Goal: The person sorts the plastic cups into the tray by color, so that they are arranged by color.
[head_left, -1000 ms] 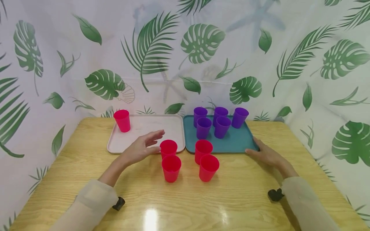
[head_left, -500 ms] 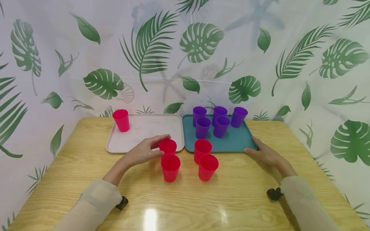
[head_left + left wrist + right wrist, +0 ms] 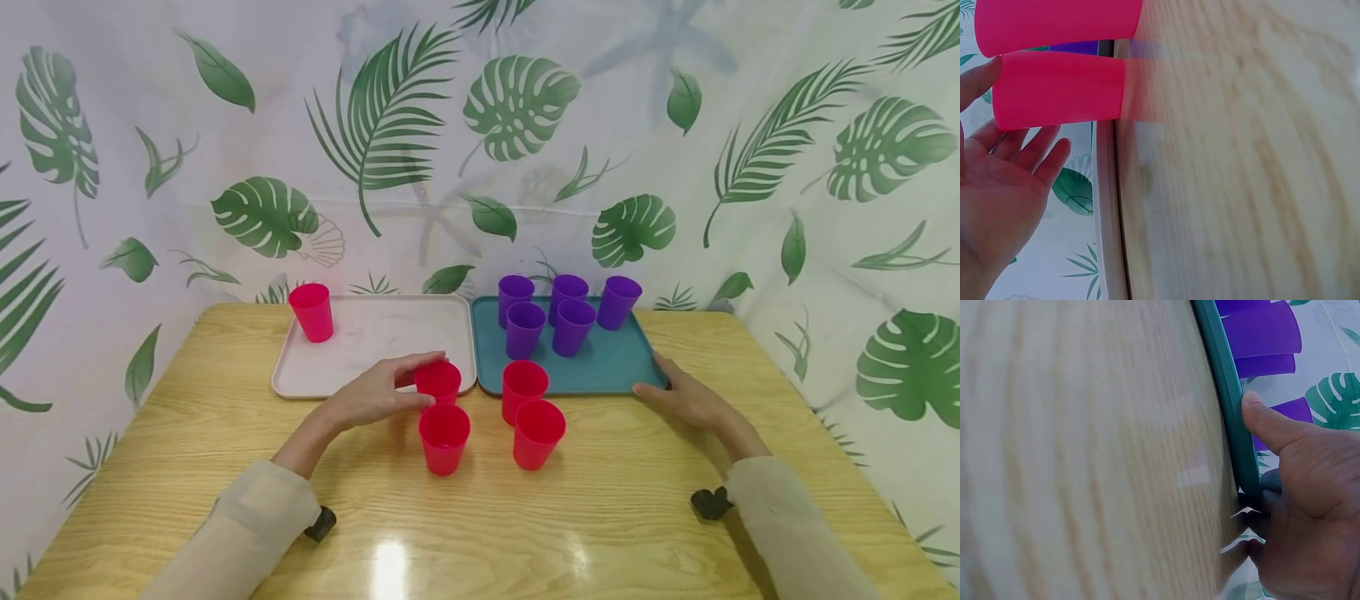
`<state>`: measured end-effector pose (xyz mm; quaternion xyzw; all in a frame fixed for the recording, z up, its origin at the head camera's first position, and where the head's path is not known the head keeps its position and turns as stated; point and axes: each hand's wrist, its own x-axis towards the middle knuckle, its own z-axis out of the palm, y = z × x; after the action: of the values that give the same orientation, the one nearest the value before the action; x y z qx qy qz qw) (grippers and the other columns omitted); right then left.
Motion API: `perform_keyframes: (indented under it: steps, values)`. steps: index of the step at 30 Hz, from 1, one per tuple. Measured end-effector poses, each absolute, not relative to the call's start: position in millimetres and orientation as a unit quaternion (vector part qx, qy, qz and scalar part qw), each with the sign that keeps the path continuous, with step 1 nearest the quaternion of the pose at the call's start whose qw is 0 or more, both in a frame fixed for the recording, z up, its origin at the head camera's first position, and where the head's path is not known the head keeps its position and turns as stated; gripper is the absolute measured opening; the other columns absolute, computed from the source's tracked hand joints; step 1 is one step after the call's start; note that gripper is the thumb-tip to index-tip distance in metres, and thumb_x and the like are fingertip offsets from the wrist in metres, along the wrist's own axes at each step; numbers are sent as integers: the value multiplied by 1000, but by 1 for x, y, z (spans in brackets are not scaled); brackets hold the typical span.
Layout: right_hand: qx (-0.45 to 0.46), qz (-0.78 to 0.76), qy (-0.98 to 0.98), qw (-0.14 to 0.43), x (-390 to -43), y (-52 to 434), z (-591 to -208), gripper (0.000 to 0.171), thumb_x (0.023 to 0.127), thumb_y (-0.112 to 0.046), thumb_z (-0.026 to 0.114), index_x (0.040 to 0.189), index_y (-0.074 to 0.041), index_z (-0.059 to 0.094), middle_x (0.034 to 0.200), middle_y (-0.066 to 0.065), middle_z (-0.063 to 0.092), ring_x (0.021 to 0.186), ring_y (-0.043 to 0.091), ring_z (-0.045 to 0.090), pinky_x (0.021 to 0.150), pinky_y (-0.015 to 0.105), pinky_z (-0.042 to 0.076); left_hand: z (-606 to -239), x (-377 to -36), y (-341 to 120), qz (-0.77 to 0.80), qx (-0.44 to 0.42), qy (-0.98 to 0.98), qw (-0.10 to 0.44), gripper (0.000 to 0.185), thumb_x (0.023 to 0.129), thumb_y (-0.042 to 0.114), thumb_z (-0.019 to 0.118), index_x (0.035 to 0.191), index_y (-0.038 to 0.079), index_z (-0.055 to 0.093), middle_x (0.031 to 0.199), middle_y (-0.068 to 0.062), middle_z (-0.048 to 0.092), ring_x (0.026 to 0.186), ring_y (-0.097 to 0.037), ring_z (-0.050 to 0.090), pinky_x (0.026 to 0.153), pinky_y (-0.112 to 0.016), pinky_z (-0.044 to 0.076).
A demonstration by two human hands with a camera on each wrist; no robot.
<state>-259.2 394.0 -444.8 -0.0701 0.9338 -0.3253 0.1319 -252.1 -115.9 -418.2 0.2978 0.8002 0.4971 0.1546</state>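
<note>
In the head view my left hand (image 3: 371,393) holds a red cup (image 3: 437,382), thumb on its near side and fingers round its far side. That red cup (image 3: 1060,90) stands upright at the table edge of the white tray (image 3: 375,333). Just in front of it is another red cup (image 3: 444,442), overlapping it. Two more red cups (image 3: 538,437) stand to the right, before the teal tray (image 3: 615,371). My right hand (image 3: 692,400) grips that tray's near right corner; in the right wrist view the thumb (image 3: 1263,419) lies on the rim.
Several purple cups (image 3: 573,329) stand upright on the teal tray. One red cup (image 3: 311,314) stands at the far left of the white tray. Both trays lie side by side on the wooden table (image 3: 480,533), before a leaf-patterned cloth (image 3: 555,200).
My left hand has moved right and closed round the rear left red cup, which has shifted very slightly right. The right hand has stayed at the tray corner.
</note>
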Motion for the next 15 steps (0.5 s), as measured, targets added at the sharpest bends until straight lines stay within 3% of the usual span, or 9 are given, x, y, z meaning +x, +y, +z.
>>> perform_keyframes:
  steps: [6, 15]
  values:
    - [-65, -325, 934, 132, -261, 394, -444, 99, 105, -47, 58, 161, 8, -3, 163, 41, -1, 149, 60, 1, 117, 73, 8, -418, -254, -115, 496, 290, 805, 148, 70, 95, 22, 72, 158, 9, 44, 157, -9, 48, 139, -31, 48, 114, -51, 43]
    - [-66, -331, 932, 133, -268, 407, -457, 108, 100, -61, 57, 162, 4, -4, 165, 38, -2, 150, 58, -1, 118, 72, 5, -406, -260, -118, 496, 280, 814, 116, 70, 95, 26, 73, 157, 11, 45, 153, -9, 52, 133, -29, 53, 107, -44, 51]
